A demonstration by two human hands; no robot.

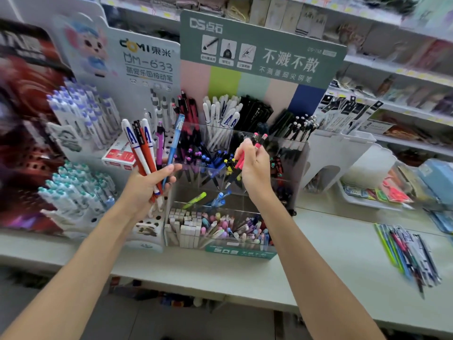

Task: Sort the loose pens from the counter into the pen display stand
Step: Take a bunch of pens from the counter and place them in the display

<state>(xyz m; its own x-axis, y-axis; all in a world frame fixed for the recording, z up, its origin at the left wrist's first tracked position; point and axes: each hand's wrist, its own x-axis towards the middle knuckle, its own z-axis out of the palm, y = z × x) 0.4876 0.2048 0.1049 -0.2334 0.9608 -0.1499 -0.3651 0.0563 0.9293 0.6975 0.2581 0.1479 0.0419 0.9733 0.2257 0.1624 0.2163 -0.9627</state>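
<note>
- A fanned bundle of pens [147,153] is gripped in the left hand [147,185], fingers closed around the barrels, in front of the pen display stand [235,173]
- Two pink pens [247,153] are pinched between the closed fingers of the right hand [255,165], held over the stand's middle clear compartments
- A pile of loose pens [409,253] is seen on the counter [331,253], well apart to the right

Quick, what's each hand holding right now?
Left hand: closed on a bunch of mixed pens.
Right hand: closed on two pink pens.
</note>
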